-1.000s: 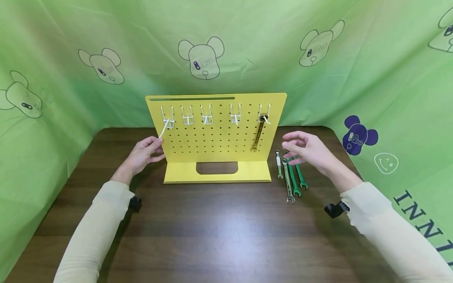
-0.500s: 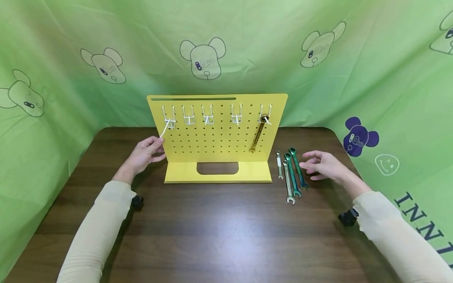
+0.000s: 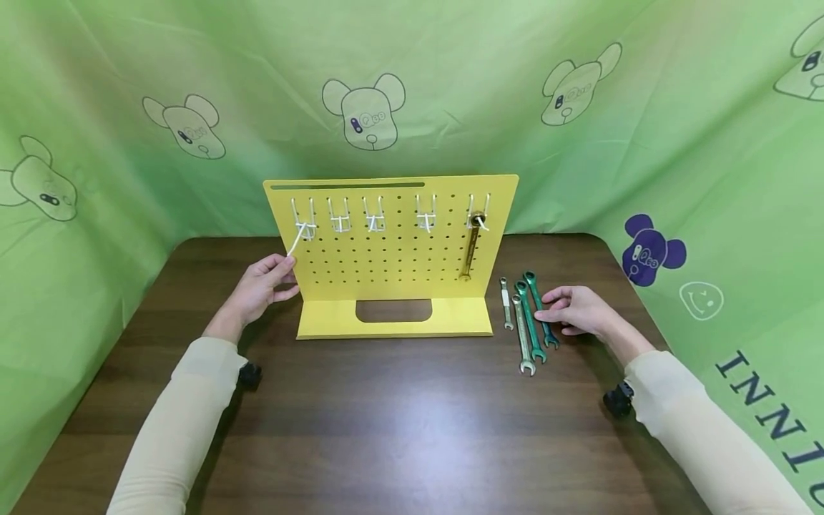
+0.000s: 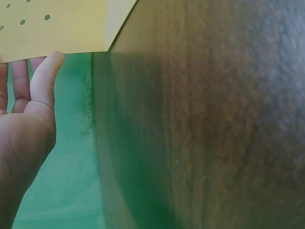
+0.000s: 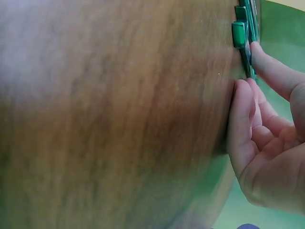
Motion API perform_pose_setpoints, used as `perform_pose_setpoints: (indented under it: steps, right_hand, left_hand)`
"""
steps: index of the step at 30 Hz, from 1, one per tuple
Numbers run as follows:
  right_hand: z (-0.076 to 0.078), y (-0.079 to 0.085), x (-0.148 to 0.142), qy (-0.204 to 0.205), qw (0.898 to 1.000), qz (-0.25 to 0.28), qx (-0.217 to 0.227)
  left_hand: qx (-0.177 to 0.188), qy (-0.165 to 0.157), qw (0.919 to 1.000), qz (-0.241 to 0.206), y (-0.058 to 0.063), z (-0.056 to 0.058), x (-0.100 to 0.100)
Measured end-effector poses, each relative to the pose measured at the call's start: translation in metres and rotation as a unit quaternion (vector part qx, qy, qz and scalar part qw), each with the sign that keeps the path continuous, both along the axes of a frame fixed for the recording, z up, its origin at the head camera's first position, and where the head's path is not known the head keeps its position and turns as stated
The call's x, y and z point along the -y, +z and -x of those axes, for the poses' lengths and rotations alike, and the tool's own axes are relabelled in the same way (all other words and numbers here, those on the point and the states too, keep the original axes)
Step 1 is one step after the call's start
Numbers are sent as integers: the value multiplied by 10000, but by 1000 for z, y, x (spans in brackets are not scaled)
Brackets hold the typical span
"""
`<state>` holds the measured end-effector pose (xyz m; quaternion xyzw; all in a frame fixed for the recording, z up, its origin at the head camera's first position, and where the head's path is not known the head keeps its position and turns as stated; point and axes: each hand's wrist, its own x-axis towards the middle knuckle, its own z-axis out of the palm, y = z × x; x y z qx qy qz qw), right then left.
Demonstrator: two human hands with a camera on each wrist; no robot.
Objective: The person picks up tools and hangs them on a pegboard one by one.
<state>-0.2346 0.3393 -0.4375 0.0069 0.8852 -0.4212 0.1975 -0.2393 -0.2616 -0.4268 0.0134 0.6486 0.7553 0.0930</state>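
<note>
My left hand (image 3: 260, 290) grips the left edge of a yellow pegboard (image 3: 386, 261), thumb against its front and fingers behind, as the left wrist view also shows. My right hand (image 3: 576, 311) reaches over the outermost green combination wrench (image 3: 549, 330), thumb and fingertips parted right at its shaft. Beside it on the table lie another green wrench (image 3: 531, 327), a longer silver wrench (image 3: 523, 340) and a short silver wrench (image 3: 506, 304) with a white label. A dark gold wrench (image 3: 471, 250) hangs by its ring end from the pegboard's rightmost hook.
Several white wire hooks (image 3: 339, 223) line the board's upper part, their arms sticking forward. The board stands on a yellow base (image 3: 328, 325) on a dark wooden table (image 3: 386, 429). A green printed curtain (image 3: 450, 129) surrounds the table's back and sides.
My right hand has moved from beside the pegboard down and rightward, then slightly left onto the outermost green wrench. The left hand keeps its grip on the board's edge.
</note>
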Motion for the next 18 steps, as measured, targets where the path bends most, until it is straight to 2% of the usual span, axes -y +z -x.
perform_pose_setpoints:
  steps: [18]
  right_hand:
    - [0, 0, 5, -231, 9995, 77, 222]
  left_hand:
    - [0, 69, 10000, 22, -1, -2, 0]
